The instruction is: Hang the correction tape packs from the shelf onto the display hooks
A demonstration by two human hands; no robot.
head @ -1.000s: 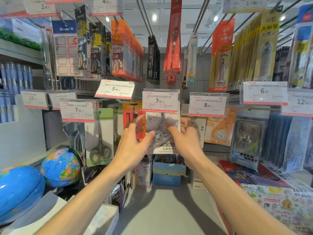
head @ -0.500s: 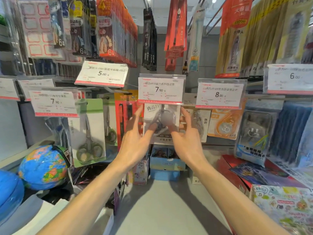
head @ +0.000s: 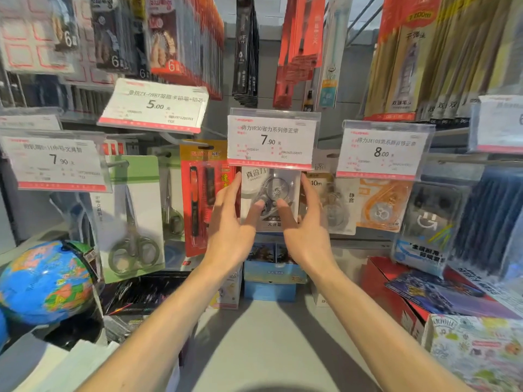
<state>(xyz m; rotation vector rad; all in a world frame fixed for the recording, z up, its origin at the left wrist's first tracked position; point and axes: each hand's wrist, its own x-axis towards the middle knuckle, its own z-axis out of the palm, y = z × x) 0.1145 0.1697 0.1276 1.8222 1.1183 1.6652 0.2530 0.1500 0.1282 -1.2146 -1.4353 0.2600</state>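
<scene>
Both of your bare arms reached forward to a crowded stationery display. A clear-fronted correction tape pack [head: 271, 200] with a white card and a grey dispenser inside hung just below a white price tag with a red lower edge reading 7.90 [head: 272, 139]. Your left hand [head: 230, 224] was at the pack's left edge, fingers straight and loosely spread, with the thumb tip touching the clear front. Your right hand [head: 307, 225] mirrored it at the right edge, fingers straight and pointing up, its thumb also resting on the front. Neither hand curled around the pack. The hook holding it was hidden behind the tag.

Just left of the pack hung a red and orange carded pen set [head: 204, 197], and further left a green and white card holding grey-handled scissors [head: 133, 222]. To the right hung an orange correction tape pack [head: 382, 206] under a price tag reading 8.00 [head: 382, 152]. A blue globe [head: 46, 282] sat at the lower left, beside the grey shelf surface [head: 271, 340] beneath your arms.
</scene>
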